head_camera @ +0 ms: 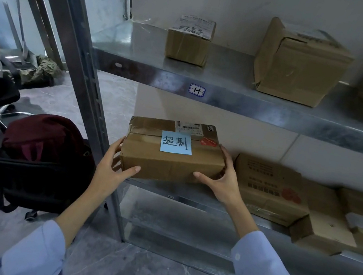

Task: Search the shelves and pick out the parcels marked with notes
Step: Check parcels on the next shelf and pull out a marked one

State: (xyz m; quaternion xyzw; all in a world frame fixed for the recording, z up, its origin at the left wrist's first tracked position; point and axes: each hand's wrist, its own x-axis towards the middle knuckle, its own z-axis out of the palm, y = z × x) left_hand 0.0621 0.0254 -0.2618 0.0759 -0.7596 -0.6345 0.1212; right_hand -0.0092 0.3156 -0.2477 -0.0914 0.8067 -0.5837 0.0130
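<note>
Parcel [172, 157], oblong brown taped cardboard with blue paper note [176, 143] on top, was at the lower steel shelf's [189, 201] left front, long axis along the edge, left hand [110, 168] and right hand [223, 182] fingers clasping its ends.

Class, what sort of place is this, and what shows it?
Probably a parcel storeroom: metal shelf with letter tag, labelled cardboard boxes, and a note-marked parcel held by left hand and right hand.

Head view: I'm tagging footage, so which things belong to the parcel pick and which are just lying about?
Job: blue-noted parcel, left hand, right hand, both gripping it; metal shelving.
Lying about: maroon backpack, chair base, crumpled cloth.
</note>
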